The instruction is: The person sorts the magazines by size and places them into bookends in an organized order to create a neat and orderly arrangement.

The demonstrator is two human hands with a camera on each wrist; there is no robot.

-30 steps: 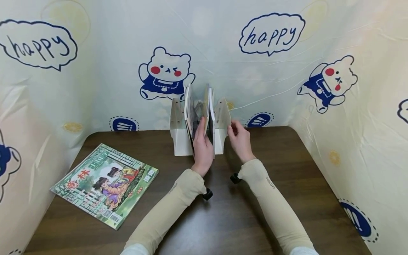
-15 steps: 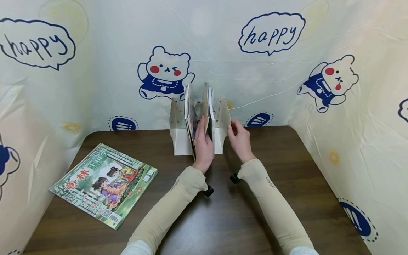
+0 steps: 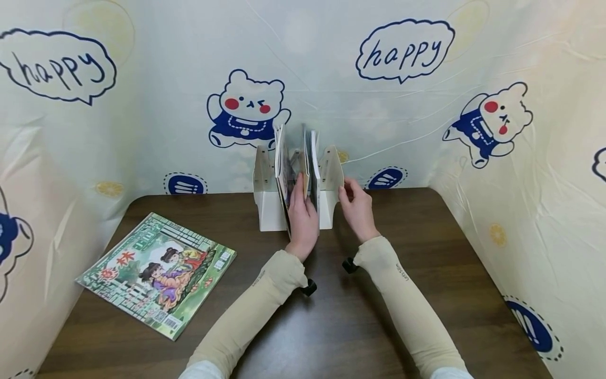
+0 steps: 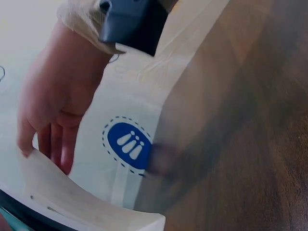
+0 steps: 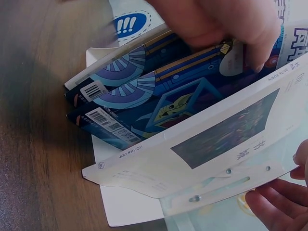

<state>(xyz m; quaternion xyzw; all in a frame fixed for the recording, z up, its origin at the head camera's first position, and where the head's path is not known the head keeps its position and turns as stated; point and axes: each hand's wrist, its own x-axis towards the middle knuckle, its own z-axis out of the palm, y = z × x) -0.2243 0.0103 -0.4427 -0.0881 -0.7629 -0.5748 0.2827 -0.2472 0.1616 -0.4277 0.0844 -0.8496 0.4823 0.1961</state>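
A white bookend stand stands at the back of the table, holding several thin books upright. My left hand reaches in among them, its thumb and fingers on either side of a middle book. The right wrist view shows this hand over a dark blue illustrated book, with a similar one behind it. A white-covered book leans closer to the right side panel. My right hand pinches that panel's outer edge; in the left wrist view its thumb and fingers straddle the white panel.
A green magazine with two illustrated children on its cover lies flat on the brown table, left of the arms. A printed cloth backdrop rises right behind the stand and along both sides.
The top of the middle book has shifted slightly left, and a narrow gap shows between it and the book to its right. Both hands keep almost the same place.
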